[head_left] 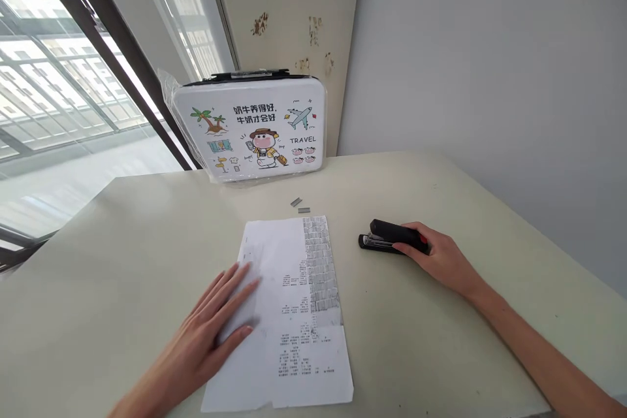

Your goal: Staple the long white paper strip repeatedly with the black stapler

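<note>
A printed sheet of paper (294,313) lies on the pale table, with dense staple-like marks or print down its upper right side. My left hand (210,326) rests on the left part of the sheet, fingers spread. To the right of the paper, my right hand (441,258) holds a black stapler (392,232) by its rear end, thumb and fingers around it. The stapler stands on the table and its front points left. Beyond the paper's top edge lie two small strips of staples (304,210).
A white case with cartoon prints (264,127), partly in clear plastic, stands upright at the back of the table (392,189). Behind it are a stained panel (294,6) and a grey wall (480,65). A window (49,65) is at the left.
</note>
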Tool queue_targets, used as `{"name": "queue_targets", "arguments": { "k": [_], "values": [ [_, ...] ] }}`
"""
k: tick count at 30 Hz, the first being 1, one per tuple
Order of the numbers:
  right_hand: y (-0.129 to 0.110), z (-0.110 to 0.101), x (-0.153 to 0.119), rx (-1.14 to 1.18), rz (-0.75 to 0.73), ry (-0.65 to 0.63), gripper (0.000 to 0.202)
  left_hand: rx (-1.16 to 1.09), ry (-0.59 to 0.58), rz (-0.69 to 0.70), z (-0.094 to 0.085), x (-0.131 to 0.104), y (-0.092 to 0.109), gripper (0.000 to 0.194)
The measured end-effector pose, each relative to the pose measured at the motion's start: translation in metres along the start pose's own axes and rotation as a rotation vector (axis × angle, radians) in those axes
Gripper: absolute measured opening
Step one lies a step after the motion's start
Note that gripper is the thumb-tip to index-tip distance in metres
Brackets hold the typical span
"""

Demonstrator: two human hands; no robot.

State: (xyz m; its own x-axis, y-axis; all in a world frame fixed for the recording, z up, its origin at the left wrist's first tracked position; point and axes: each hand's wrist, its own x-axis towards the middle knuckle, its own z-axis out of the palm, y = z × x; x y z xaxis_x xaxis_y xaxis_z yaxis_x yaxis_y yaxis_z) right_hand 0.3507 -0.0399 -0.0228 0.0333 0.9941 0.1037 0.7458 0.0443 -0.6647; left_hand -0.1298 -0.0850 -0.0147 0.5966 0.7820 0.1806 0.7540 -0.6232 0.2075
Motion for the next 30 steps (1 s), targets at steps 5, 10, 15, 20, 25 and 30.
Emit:
{"name": "queue_targets", "arguments": {
  "k": [5, 10, 15, 20, 25, 30],
  "values": [
    [0.001, 0.004, 0.007, 0.111, 0.056, 0.066, 0.049, 0.028, 0.010, -0.010, -0.006, -0.012, -0.005, 0.067],
    [0.001, 0.002, 0.005, 0.258, 0.137, 0.169, 0.051, 0.027, -0.005, 0.094, -0.005, 0.006, 0.023, 0.072],
    [-0.004, -0.013, 0.009, 0.350, 0.162, 0.437, 0.052, -0.036, -0.058, 0.215, 0.017, 0.069, 0.072, 0.061],
    [-0.021, -0.041, 0.009, 0.393, 0.178, 0.487, 0.049, -0.180, -0.074, 0.250, 0.062, 0.154, 0.128, 0.065],
    [-0.039, -0.057, 0.005, 0.371, 0.158, 0.518, 0.048, -0.265, -0.008, 0.223, 0.103, 0.209, 0.172, 0.065],
    [-0.055, -0.048, 0.003, 0.365, 0.131, 0.470, 0.046, -0.416, 0.044, 0.235, 0.097, 0.208, 0.170, 0.059]
  ]
}}
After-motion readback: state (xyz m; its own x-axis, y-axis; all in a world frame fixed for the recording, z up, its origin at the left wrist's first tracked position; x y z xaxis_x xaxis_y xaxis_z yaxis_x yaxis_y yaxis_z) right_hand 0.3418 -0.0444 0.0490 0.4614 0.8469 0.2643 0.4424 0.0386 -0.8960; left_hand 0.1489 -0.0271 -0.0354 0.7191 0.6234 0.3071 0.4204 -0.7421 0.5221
